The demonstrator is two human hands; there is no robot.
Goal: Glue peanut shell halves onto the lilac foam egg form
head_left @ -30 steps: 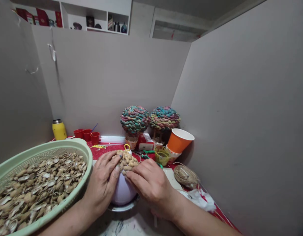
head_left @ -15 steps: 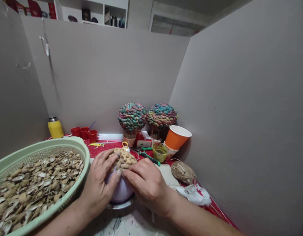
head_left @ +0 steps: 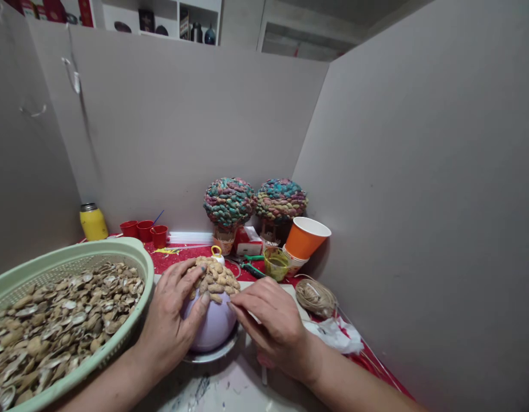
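A pale purple ball (head_left: 209,327) sits on a metal dish (head_left: 213,354) in front of me. Its top is covered with a patch of stuck-on nut shells (head_left: 215,278). My left hand (head_left: 172,320) lies against the ball's left side, fingers spread, thumb on the purple surface. My right hand (head_left: 275,325) hovers at the ball's right side, fingers extended and close together, with the fingertips near the shell patch. Whether those fingers hold a shell is hidden.
A green basket (head_left: 131,254) full of loose shells stands at the left. Behind are two colourful shell balls on stands (head_left: 230,201), an orange paper cup (head_left: 305,238), a small yellow-green cup (head_left: 276,263), red cups (head_left: 144,230), a yellow flask (head_left: 93,222), green pliers (head_left: 251,268) and a twine roll (head_left: 316,297).
My right hand has slid off the shell patch toward the right side of the ball. My left hand stays on the ball. The camera tilted slightly.
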